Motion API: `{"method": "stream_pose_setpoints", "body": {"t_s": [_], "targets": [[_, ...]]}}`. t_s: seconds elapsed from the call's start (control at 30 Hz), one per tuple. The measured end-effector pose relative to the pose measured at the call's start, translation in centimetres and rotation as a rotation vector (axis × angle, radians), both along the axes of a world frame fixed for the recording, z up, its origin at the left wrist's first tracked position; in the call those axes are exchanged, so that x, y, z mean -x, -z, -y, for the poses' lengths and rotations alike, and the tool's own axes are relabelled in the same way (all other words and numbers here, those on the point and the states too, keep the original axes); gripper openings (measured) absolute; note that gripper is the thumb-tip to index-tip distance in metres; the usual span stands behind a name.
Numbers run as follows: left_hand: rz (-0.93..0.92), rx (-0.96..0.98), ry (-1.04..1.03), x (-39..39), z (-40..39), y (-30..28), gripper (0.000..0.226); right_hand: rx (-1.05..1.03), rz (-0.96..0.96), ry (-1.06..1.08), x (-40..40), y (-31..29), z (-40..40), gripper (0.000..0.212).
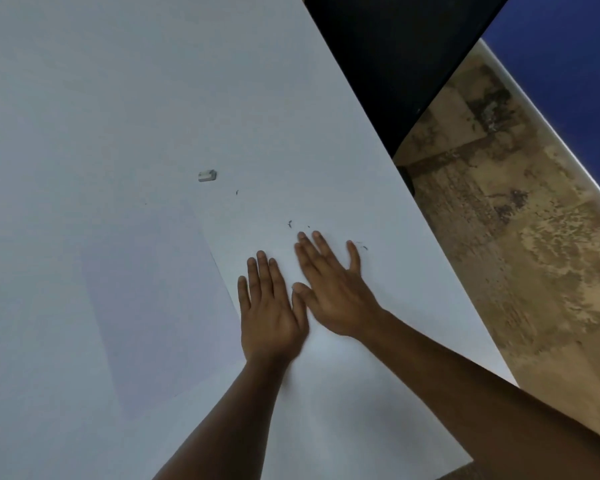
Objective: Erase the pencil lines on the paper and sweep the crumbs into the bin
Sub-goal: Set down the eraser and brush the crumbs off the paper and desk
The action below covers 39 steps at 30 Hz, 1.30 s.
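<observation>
Paper [160, 306], a pale sheet with a faint lilac cast, lies flat on the white bench [118, 81], turned at an angle so that its right edge runs just to the left of the left hand [269, 306]; no pencil marks can be made out on it at this sharpness. Both hands lie palm down on the bare bench beside the sheet, fingers straight and loosely spread, holding nothing. The left hand has its fingers close together and its little finger near the paper's edge. The right hand [333, 289] lies just to its right and a little further up the bench, with its thumb touching or overlapping the left hand's thumb side, and its little finger splayed away toward the bench's right edge. Dark eraser crumbs [290, 223] are scattered on the bench just beyond the right hand's fingertips, with a few more specks beside its little finger and one stray speck further up, nearer the eraser [207, 175]. The eraser is a small whitish block lying on the bench well apart from both hands, above and to the left of them. Off the bench's right edge a mottled brown floor [516, 254] shows, with something black [395, 64] at the top and a blue surface [568, 64] behind a white strip.
</observation>
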<state>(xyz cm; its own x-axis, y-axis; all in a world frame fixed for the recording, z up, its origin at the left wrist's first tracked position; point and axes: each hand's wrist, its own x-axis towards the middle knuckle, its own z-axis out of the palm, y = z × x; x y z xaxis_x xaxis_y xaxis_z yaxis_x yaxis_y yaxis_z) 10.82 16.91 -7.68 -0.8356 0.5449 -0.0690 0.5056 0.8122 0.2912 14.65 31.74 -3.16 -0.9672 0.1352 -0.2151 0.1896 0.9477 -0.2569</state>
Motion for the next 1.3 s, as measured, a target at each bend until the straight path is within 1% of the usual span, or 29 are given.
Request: {"method": "stream_pose_setpoints", "body": {"t_s": [0.13, 0.2, 0.27, 0.37, 0.5, 0.57, 0.63, 0.73, 0.83, 0.93, 1.07, 1.3], "targets": [[0.038, -0.009, 0.023, 0.1, -0.1, 0.0, 0.071, 0.084, -0.032, -0.089, 6.3, -0.6, 1.5, 0.065], [0.044, -0.005, 0.031, 0.3, -0.1, 0.0, 0.067, 0.082, 0.021, -0.145, 8.6, -0.5, 1.6, 0.071], [0.034, 0.0, 0.032, 0.3, -0.2, -0.2, 0.065, 0.023, 0.076, -0.171, 9.4, -0.1, 1.2, 0.077], [0.006, 0.013, 0.019, 0.2, -0.1, -0.2, 0.066, -0.084, 0.116, -0.144, 7.3, 0.6, -0.4, 0.077], [-0.016, 0.019, 0.004, 0.0, -0.1, -0.2, 0.068, -0.141, 0.201, -0.002, 2.2, 0.0, -3.8, 0.081], [-0.01, 0.019, 0.004, 0.0, -0.2, -0.2, 0.068, -0.139, 0.217, 0.047, 1.7, -0.8, -4.6, 0.082], [-0.005, 0.027, 0.0, 0.1, -0.2, -0.3, 0.068, -0.095, 0.16, 0.031, 3.7, -1.5, -4.2, 0.081], [0.012, 0.025, 0.001, 0.2, -0.3, -0.6, 0.068, 0.004, 0.073, -0.042, 9.9, -1.7, -1.7, 0.077], [0.019, 0.035, -0.012, 0.3, -0.2, -0.7, 0.068, 0.04, 0.044, -0.114, 16.3, -1.0, 1.7, 0.075], [0.03, 0.039, -0.012, 0.3, -0.2, -0.7, 0.069, 0.031, 0.077, -0.142, 19.5, 0.1, 3.0, 0.076], [0.03, 0.043, -0.011, 0.3, -0.1, -0.6, 0.068, -0.01, 0.098, -0.124, 17.4, 1.0, 1.5, 0.076], [0.007, 0.027, 0.005, 0.2, -0.1, -0.3, 0.069, -0.084, 0.184, -0.01, 6.4, -0.4, -2.3, 0.08]]}}
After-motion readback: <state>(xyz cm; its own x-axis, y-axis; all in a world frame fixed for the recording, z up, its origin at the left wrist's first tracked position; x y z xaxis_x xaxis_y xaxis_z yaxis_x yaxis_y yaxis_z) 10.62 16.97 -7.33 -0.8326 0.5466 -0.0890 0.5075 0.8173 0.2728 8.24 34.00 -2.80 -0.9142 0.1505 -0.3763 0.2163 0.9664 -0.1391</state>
